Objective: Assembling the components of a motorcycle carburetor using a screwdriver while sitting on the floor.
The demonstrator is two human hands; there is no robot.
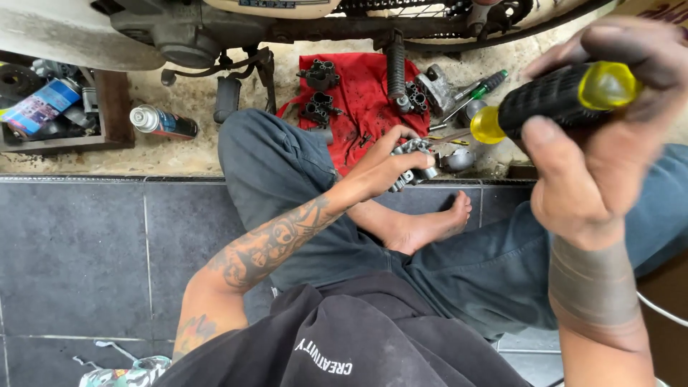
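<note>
Gripping a grey metal part [412, 159] in curled left hand [387, 168] fingers, the right hand [588, 143] clenched a black-and-yellow screwdriver [555, 97], other removed parts lying on the red cloth [365, 93], reassembly seemingly undone.

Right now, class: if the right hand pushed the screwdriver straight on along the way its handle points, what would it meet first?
The right hand holds a black-and-yellow-handled screwdriver pointing down-left. Its shaft is hard to see; the line leads to the grey metal engine part in the left hand, probably first, though depth is unclear.
</note>
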